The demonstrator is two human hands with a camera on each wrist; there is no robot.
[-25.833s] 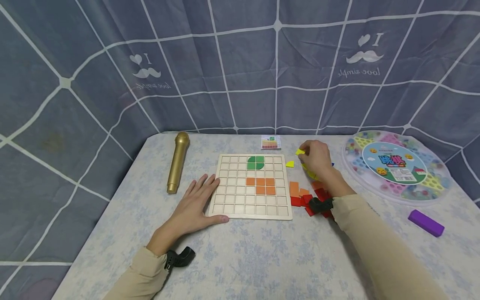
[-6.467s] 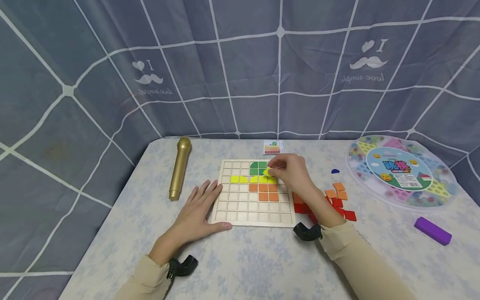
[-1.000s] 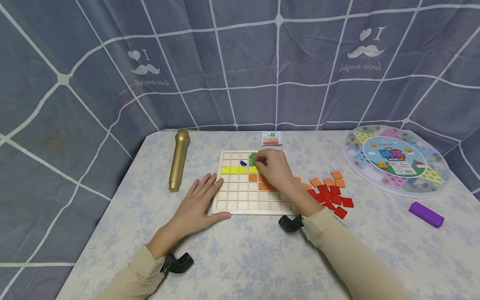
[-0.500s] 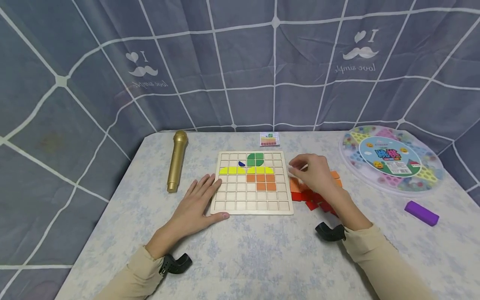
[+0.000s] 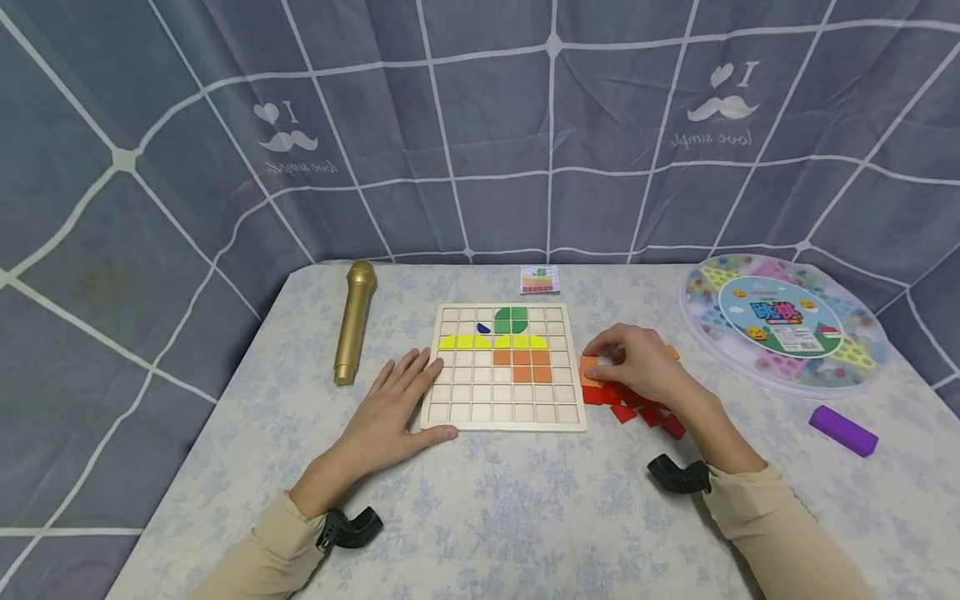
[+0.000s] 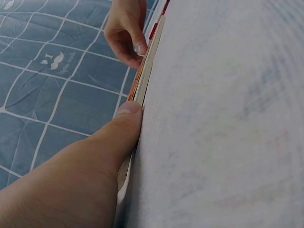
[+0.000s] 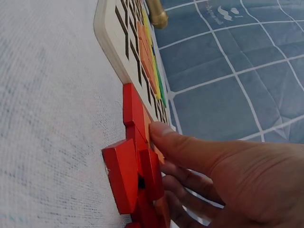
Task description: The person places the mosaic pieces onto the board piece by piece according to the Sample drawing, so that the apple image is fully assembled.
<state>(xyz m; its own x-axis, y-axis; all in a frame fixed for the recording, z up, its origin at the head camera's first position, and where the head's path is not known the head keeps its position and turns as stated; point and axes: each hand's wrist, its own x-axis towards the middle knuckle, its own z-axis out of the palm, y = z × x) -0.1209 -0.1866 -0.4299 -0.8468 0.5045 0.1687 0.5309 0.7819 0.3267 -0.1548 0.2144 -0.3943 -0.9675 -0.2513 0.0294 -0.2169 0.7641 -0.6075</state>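
Note:
A wooden grid board [image 5: 480,396] lies mid-table with green tiles [image 5: 511,319], a yellow row [image 5: 480,341], an orange block [image 5: 522,367] and one small blue piece [image 5: 483,328]. My left hand [image 5: 401,400] lies flat on the table against the board's left side, its thumb [image 6: 128,111] along the front edge of the board [image 6: 148,71]. My right hand [image 5: 602,363] rests on the loose pile right of the board and pinches an orange tile [image 5: 588,367] between thumb [image 7: 164,135] and curled fingers. Red tiles [image 7: 130,166] lie under and beside it.
A gold microphone [image 5: 352,321] lies left of the board. A small pattern card [image 5: 540,279] sits behind it. A round clear game box [image 5: 783,321] stands at the far right, a purple block [image 5: 842,429] in front of it. Blue checked cloth hangs all around.
My right hand left the board, where the blue piece now lies beside the green tiles, moved right to the loose pile and closed on an orange tile. The left hand stayed put.

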